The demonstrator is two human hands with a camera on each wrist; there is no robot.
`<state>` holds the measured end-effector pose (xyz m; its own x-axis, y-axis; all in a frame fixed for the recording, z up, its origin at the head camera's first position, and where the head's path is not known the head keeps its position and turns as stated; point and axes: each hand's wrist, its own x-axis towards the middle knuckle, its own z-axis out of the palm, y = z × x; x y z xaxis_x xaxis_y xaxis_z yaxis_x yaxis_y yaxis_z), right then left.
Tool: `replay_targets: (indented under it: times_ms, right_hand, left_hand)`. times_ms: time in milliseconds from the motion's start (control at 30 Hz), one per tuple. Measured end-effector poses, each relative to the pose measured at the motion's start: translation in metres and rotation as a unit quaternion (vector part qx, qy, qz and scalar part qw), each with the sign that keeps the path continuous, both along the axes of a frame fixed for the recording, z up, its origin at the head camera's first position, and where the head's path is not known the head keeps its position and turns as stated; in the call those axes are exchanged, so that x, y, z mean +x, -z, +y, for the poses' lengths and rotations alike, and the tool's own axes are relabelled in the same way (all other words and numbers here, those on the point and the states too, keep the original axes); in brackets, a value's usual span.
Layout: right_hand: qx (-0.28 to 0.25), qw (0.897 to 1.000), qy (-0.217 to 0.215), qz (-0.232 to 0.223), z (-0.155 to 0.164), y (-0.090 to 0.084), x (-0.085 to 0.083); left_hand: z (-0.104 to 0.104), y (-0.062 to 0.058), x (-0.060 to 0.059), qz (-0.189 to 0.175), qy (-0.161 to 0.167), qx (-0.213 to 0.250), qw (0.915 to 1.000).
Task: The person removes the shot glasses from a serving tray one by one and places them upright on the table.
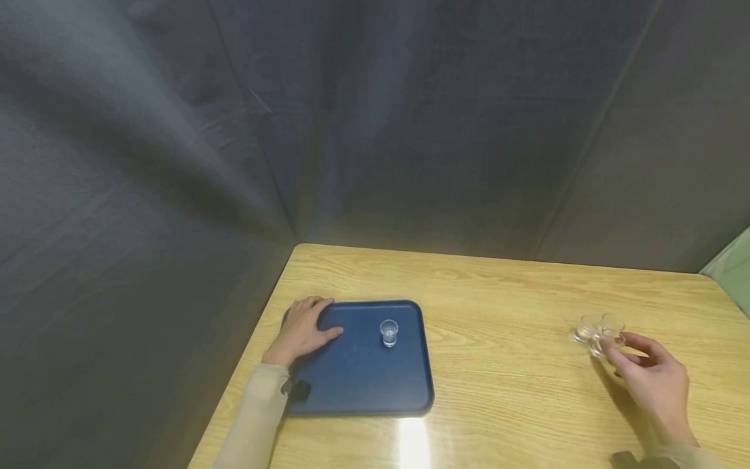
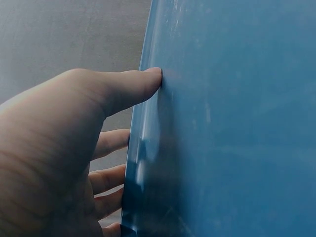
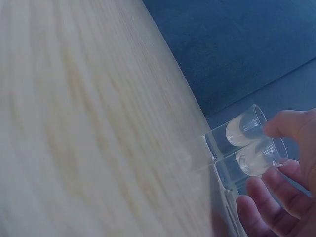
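Note:
A blue tray [image 1: 363, 381] lies on the left of the wooden table [image 1: 498, 306], with one small clear glass [image 1: 389, 333] upright on it. My left hand [image 1: 313, 319] holds the tray's far left corner. In the left wrist view the thumb [image 2: 133, 86] presses on the blue tray [image 2: 232, 123] and the fingers [image 2: 111, 143] reach past its rim. At the right a cluster of small clear glasses [image 1: 596, 329] stands on the table. My right hand [image 1: 615, 348] pinches the nearest glass [image 3: 254, 160] between thumb [image 3: 294, 123] and fingers [image 3: 269, 202], next to a second glass [image 3: 242, 133].
Dark grey cloth [image 1: 375, 130] hangs close behind the table and down its left side. The table's left edge [image 1: 252, 352] runs just beside the tray. Bare wood lies between the tray and the glasses. A pale green surface [image 1: 732, 260] shows at the far right.

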<state>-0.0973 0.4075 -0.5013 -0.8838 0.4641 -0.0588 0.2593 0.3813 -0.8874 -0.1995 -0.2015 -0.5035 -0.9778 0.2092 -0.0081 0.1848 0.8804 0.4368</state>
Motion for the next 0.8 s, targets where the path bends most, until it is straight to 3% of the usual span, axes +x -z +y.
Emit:
replay_targets:
  times_ms: [133,333,500,800]
  right_hand:
    - [-0.01,1.0,0.012,0.005,-0.002,-0.002,0.0]
    - [-0.045,0.995,0.075,0.04,-0.008,-0.007,-0.003]
    - [-0.038,0.991,0.108,0.064,-0.013,-0.012,-0.004]
    - [-0.001,0.991,0.057,0.117,-0.034,-0.022,-0.009]
  left_hand:
    - [0.0,0.0,0.0,0.003,0.002,0.003,1.0]
    - [0.0,0.001,0.0,0.001,0.001,-0.001,1.0]
    - [-0.001,0.001,0.001,-0.003,-0.001,-0.001,1.0]
    - [0.0,0.0,0.001,-0.005,-0.004,0.003,1.0]
